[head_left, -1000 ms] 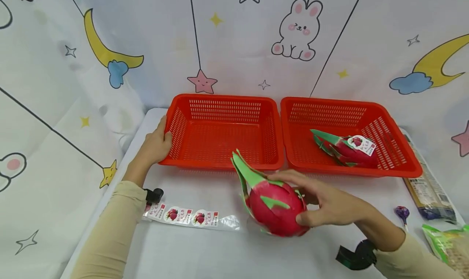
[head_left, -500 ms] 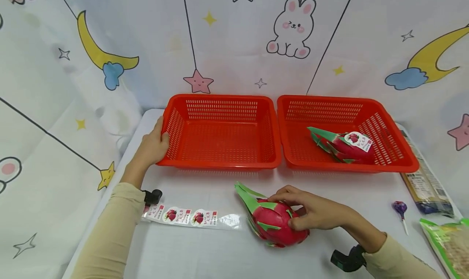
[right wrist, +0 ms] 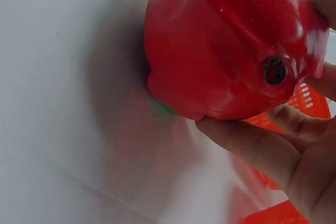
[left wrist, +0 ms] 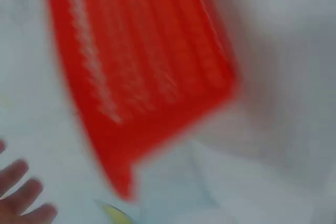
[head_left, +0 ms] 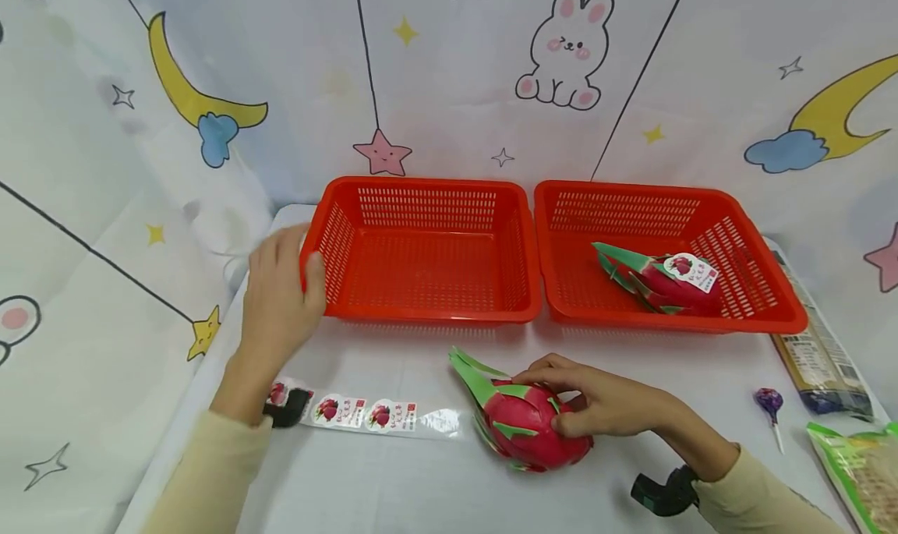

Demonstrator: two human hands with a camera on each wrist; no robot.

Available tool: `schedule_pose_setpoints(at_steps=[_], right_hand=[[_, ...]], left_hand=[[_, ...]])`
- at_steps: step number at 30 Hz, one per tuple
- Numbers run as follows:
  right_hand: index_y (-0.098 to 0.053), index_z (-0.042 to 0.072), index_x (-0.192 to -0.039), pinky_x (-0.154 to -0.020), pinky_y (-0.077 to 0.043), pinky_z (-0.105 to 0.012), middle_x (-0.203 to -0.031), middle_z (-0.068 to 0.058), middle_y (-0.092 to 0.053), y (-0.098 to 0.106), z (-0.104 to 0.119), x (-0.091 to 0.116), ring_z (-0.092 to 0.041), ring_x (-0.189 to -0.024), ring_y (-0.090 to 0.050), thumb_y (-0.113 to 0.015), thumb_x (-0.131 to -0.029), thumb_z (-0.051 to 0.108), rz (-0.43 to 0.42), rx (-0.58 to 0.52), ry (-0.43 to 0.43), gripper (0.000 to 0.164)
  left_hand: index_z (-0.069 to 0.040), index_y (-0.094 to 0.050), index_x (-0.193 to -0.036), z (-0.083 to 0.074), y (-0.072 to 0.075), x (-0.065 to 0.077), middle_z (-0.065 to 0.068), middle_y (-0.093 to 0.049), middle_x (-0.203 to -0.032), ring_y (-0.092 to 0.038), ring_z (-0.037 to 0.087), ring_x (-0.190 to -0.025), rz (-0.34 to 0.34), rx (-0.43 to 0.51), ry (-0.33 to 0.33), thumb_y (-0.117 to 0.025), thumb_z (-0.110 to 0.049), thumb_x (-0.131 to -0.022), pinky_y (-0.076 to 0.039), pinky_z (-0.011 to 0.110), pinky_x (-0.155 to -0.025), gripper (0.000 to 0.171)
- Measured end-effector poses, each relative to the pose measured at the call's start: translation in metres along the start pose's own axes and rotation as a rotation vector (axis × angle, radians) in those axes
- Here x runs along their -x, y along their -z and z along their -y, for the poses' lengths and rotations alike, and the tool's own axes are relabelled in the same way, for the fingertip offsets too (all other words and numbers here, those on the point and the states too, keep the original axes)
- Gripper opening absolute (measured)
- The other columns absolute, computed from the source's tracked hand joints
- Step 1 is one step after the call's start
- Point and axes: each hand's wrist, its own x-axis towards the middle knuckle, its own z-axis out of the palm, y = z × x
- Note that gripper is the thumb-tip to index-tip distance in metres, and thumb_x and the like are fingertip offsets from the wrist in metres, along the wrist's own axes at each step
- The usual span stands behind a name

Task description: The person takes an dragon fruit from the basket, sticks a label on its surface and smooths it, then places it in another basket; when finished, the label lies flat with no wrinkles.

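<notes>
Fruit (head_left: 519, 426) at lower centre, held by right hand (head_left: 603, 397), fingers curled round it; left hand (head_left: 281, 288), fingers extended, grips nothing (basket (head_left: 435, 316) beside it); slackened grip could let the rounded fruit roll

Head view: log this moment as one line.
Right hand: grips front dragon fruit | left hand: beside left basket | right basket: stickered dragon fruit | sticker strip: on table

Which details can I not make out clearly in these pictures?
Head: underside of the held dragon fruit, turned toward the table.
Head: rest of the green-edged bag, cut off by the right edge.
Head: fine print on the brown package, too small.
Left wrist: mesh of the red basket, blurred.
Left wrist: most of the left hand, beyond the left edge.
</notes>
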Motion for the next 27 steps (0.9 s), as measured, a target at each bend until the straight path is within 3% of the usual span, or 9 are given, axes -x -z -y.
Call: schedule_pose_setpoints(at_steps=[2, 5, 7, 10, 14, 20, 24, 27], right_hand=[[-0.055, 0.029, -0.144, -0.09, -0.058, -0.028, -0.137, -0.003, -0.052, 0.001, 0.001, -0.001, -0.024, -0.126, -0.052, -0.068, -0.085, 0.018, 0.0, 0.012, 0.002, 0.061], [-0.055, 0.028, -0.144, -0.09, -0.058, -0.028, -0.136, -0.003, -0.052, 0.004, 0.003, -0.001, -0.025, -0.126, -0.053, -0.067, -0.086, 0.016, -0.002, 0.028, 0.019, 0.06], [-0.055, 0.027, -0.144, -0.091, -0.058, -0.029, -0.136, -0.003, -0.052, 0.005, 0.003, -0.001, -0.024, -0.126, -0.053, -0.065, -0.088, 0.014, -0.002, 0.032, 0.027, 0.059], [-0.054, 0.027, -0.145, -0.092, -0.057, -0.029, -0.136, -0.003, -0.052, 0.005, 0.002, -0.001, -0.021, -0.125, -0.054, -0.064, -0.089, 0.013, 0.006, 0.039, 0.032, 0.058], [-0.053, 0.028, -0.145, -0.093, -0.056, -0.029, -0.136, -0.003, -0.053, 0.004, 0.001, -0.002, -0.02, -0.124, -0.053, -0.064, -0.089, 0.015, 0.002, 0.056, 0.021, 0.059], [-0.052, 0.029, -0.146, -0.093, -0.056, -0.03, -0.14, -0.001, -0.055, 0.005, -0.001, -0.001, -0.017, -0.124, -0.054, -0.063, -0.092, 0.017, -0.004, 0.067, 0.028, 0.057], [-0.051, 0.027, -0.148, -0.095, -0.056, -0.03, -0.142, -0.001, -0.055, 0.005, -0.003, 0.0, -0.015, -0.124, -0.055, -0.061, -0.096, 0.017, 0.004, 0.071, 0.064, 0.054], [-0.049, 0.024, -0.149, -0.096, -0.056, -0.031, -0.143, -0.002, -0.056, 0.007, -0.001, 0.001, -0.019, -0.126, -0.056, -0.061, -0.098, 0.022, 0.011, 0.082, 0.053, 0.052]], left_hand=[[-0.002, -0.061, -0.129, -0.027, 0.004, 0.033, 0.019, -0.061, -0.129, -0.057, 0.037, -0.118, 0.064, -0.068, -0.08, -0.059, -0.024, -0.1, -0.053, 0.056, -0.094, 0.036], [-0.009, -0.068, -0.107, -0.053, -0.006, 0.078, 0.007, -0.065, -0.106, -0.061, 0.025, -0.094, 0.312, -0.189, -0.139, -0.074, -0.033, -0.091, -0.056, 0.04, -0.071, 0.029], [-0.012, -0.067, -0.098, -0.056, -0.02, 0.1, 0.003, -0.06, -0.096, -0.056, 0.02, -0.085, 0.435, -0.264, -0.126, -0.082, -0.04, -0.083, -0.05, 0.033, -0.059, 0.035], [-0.009, -0.063, -0.094, -0.049, -0.041, 0.12, 0.004, -0.054, -0.088, -0.049, 0.02, -0.076, 0.468, -0.346, -0.11, -0.09, -0.043, -0.071, -0.041, 0.031, -0.049, 0.049], [-0.004, -0.064, -0.095, -0.038, -0.054, 0.127, 0.006, -0.055, -0.087, -0.049, 0.022, -0.074, 0.42, -0.375, -0.104, -0.095, -0.036, -0.065, -0.044, 0.033, -0.046, 0.054], [-0.005, -0.069, -0.094, -0.034, -0.055, 0.127, 0.005, -0.062, -0.089, -0.057, 0.024, -0.077, 0.391, -0.388, -0.106, -0.09, -0.024, -0.074, -0.05, 0.037, -0.048, 0.035], [-0.008, -0.072, -0.091, -0.032, -0.049, 0.126, 0.004, -0.068, -0.088, -0.062, 0.024, -0.074, 0.393, -0.39, -0.076, -0.087, -0.018, -0.077, -0.051, 0.037, -0.049, 0.023], [-0.01, -0.073, -0.093, -0.032, -0.035, 0.122, 0.003, -0.072, -0.089, -0.067, 0.024, -0.075, 0.39, -0.359, -0.027, -0.084, -0.013, -0.08, -0.052, 0.037, -0.051, 0.017]])
